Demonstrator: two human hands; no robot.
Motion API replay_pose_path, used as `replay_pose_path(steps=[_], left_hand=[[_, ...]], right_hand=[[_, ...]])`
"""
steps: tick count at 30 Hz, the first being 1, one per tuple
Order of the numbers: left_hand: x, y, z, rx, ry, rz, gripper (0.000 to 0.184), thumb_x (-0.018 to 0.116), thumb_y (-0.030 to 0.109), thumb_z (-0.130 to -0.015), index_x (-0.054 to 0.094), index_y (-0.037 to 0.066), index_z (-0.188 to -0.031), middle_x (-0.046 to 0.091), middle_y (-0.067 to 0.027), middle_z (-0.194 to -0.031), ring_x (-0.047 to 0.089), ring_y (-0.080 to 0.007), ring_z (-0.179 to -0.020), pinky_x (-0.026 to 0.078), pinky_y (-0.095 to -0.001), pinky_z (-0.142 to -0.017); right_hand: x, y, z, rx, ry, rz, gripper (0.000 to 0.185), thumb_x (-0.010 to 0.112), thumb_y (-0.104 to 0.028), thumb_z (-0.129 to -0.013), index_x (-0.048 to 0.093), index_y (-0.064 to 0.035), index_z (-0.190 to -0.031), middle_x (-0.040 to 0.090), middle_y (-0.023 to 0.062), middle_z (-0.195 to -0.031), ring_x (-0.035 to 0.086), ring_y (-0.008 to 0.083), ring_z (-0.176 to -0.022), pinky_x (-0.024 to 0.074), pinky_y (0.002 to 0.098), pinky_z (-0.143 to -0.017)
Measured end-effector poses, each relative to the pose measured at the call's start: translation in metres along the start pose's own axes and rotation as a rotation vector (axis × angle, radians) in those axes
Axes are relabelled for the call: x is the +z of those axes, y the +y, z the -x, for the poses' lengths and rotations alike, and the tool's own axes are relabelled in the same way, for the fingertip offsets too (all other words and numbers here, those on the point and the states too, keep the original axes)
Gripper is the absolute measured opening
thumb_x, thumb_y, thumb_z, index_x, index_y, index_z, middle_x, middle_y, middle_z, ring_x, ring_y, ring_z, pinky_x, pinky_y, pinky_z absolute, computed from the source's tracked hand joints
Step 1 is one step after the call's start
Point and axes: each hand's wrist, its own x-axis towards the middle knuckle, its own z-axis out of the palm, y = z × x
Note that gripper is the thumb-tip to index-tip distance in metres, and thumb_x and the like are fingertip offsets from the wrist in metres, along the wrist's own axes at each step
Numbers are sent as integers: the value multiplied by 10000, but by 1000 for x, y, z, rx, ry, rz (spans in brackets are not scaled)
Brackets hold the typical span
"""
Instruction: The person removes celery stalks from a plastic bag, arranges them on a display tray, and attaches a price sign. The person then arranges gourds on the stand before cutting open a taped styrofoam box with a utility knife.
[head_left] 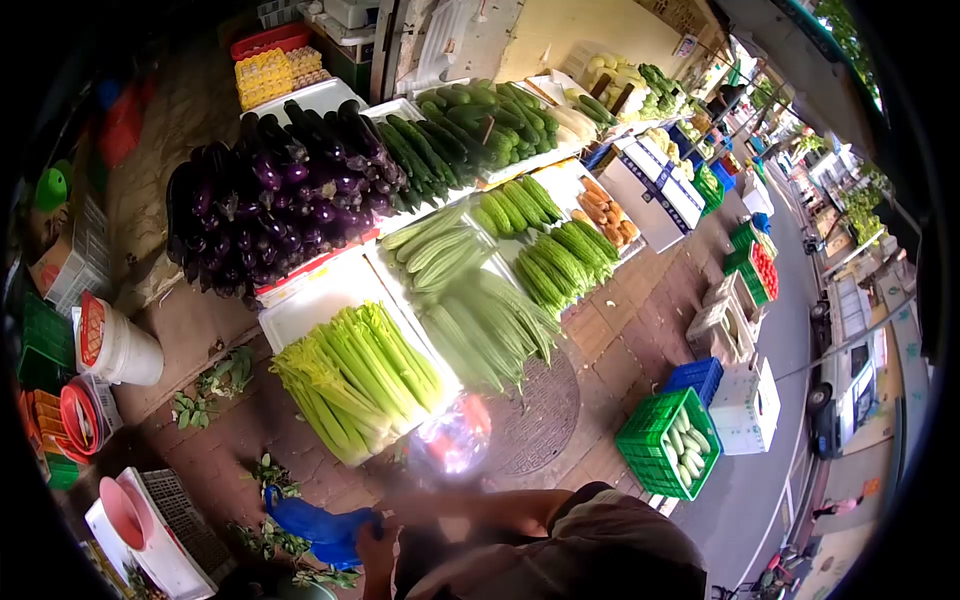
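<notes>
Left hand (376,546) with fingers closed around a bunched blue bundle (322,524), near the celery (360,375), right hand (404,508) just beside it, blurred, its fingers too unclear to tell.

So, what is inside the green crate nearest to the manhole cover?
In the green crate lie long, pale green vegetables, heaped together. Its bottom is covered and cannot be seen.
</notes>
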Motion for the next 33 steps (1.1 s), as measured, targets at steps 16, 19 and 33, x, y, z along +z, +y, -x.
replay_pose_path(steps=[16, 19, 33], left_hand=[[176, 155, 113, 522, -761, -499, 418, 748, 407, -796, 718, 85, -1061, 703, -186, -949, 674, -379, -903, 522, -456, -790], [242, 161, 108, 662, -659, -363, 391, 756, 382, -797, 687, 42, -977, 687, -188, -943, 661, -391, -888, 518, -458, -764], [431, 334, 128, 1220, -548, -42, 558, 852, 154, -748, 597, 27, -1228, 665, -173, -1124, 638, -340, -1035, 503, -422, -898]], right_hand=[[-19, 191, 315, 211, 703, -251, 257, 604, -217, -961, 673, -54, -1148, 699, 150, -1032, 671, 254, -949, 529, 377, -848], [-58, 160, 395, 405, 958, -10, 241, 624, -226, -964, 679, -21, -1078, 721, 137, -902, 698, 222, -798, 552, 336, -693], [-173, 163, 641, 462, 2029, 45, 91, 590, -51, -975, 662, -41, -1029, 678, 52, -823, 589, 114, -707, 491, 285, -651]])
